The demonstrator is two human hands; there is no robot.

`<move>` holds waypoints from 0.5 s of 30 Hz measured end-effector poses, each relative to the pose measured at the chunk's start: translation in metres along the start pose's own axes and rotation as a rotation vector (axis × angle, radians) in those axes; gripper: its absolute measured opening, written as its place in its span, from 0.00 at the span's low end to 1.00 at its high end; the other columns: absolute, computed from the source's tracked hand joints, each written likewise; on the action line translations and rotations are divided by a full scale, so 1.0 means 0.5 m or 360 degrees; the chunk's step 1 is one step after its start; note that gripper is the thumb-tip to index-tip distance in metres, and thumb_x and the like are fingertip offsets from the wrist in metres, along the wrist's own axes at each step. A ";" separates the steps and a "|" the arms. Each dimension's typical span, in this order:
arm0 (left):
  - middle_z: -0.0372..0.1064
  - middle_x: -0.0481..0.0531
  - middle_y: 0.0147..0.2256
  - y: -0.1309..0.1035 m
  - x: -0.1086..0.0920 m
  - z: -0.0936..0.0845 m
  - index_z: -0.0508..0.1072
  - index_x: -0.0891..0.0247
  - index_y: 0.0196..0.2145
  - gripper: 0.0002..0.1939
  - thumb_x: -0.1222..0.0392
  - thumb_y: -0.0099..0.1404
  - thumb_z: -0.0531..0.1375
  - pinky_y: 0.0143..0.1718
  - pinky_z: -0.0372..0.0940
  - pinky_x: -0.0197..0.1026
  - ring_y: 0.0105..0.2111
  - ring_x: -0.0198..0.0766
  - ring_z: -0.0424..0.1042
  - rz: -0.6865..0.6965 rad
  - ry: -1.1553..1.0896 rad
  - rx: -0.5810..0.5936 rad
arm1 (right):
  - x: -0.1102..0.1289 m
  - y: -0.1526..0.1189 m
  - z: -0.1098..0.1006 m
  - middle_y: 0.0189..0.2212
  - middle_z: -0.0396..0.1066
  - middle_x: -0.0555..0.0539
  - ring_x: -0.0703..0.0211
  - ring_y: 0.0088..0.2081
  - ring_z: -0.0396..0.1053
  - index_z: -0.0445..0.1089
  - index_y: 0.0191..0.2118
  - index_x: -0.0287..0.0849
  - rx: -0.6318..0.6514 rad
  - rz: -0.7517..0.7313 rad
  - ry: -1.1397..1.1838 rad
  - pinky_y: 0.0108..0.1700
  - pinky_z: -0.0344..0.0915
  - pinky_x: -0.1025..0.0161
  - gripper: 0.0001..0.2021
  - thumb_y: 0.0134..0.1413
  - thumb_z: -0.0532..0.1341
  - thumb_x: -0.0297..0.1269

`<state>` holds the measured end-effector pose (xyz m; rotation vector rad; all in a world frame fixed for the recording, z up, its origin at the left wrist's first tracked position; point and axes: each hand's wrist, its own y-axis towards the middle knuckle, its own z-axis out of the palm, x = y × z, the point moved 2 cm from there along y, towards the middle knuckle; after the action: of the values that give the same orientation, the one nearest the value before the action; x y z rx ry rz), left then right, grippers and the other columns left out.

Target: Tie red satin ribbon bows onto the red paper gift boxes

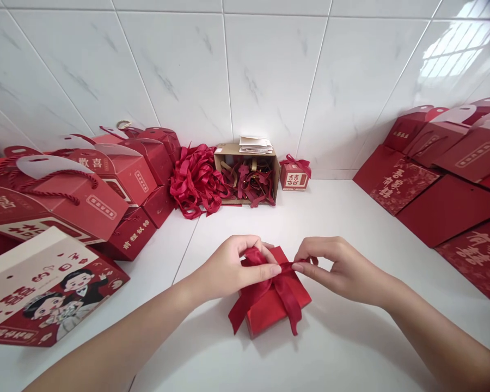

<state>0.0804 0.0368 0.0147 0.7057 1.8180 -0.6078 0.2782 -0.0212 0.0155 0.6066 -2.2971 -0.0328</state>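
A small red gift box (265, 314) lies on the white surface in front of me. Dark red ribbon (288, 302) is wrapped over it and forms a bow on top, with two tails hanging over the near side. My left hand (247, 267) pinches the bow's left loop and its middle between thumb and fingers. On the other side, my right hand (330, 267) grips the ribbon's right loop between thumb and forefinger, just off the box's right edge. The bow's knot is partly hidden by my left thumb.
Behind the box sit a heap of red ribbon (198, 182), an open carton (277, 182) with red cut-out pieces, and a small bow-tied box (294, 177). Red handled boxes (90, 201) crowd the left, near a cream-and-red bag (61, 294). More red boxes (449, 201) are stacked at right.
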 end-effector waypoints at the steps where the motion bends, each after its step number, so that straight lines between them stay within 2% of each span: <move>1: 0.77 0.53 0.37 0.000 0.001 0.002 0.71 0.62 0.27 0.10 0.54 0.57 0.64 0.48 0.65 0.46 0.50 0.48 0.70 -0.0007 0.0000 -0.0034 | 0.002 -0.001 0.000 0.25 0.69 0.49 0.65 0.26 0.62 0.69 0.31 0.41 -0.0002 -0.0005 -0.0020 0.29 0.61 0.66 0.11 0.62 0.56 0.39; 4: 0.78 0.53 0.34 0.002 0.002 0.007 0.73 0.62 0.24 0.08 0.56 0.54 0.66 0.51 0.63 0.46 0.53 0.48 0.68 0.0010 0.0046 -0.0099 | 0.005 -0.007 0.001 0.24 0.66 0.50 0.66 0.25 0.60 0.67 0.28 0.41 0.0000 -0.0033 -0.0062 0.27 0.58 0.67 0.12 0.62 0.56 0.38; 9: 0.75 0.55 0.45 0.002 0.003 0.007 0.77 0.63 0.26 0.06 0.57 0.53 0.66 0.47 0.65 0.44 0.50 0.49 0.71 -0.0023 0.0175 -0.0092 | 0.010 -0.011 -0.005 0.22 0.63 0.52 0.67 0.23 0.56 0.62 0.25 0.41 -0.0033 -0.0145 -0.0093 0.26 0.55 0.68 0.13 0.61 0.56 0.35; 15: 0.73 0.55 0.47 0.002 0.006 0.008 0.68 0.64 0.22 0.11 0.57 0.53 0.66 0.39 0.68 0.40 0.43 0.47 0.75 -0.0002 0.0127 -0.0085 | 0.000 -0.008 -0.010 0.19 0.60 0.52 0.66 0.23 0.55 0.59 0.22 0.41 -0.0079 -0.0199 -0.0063 0.25 0.53 0.67 0.15 0.61 0.56 0.35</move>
<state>0.0830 0.0353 0.0102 0.7014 1.9014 -0.5363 0.2833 -0.0242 0.0181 0.7286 -2.2866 -0.1624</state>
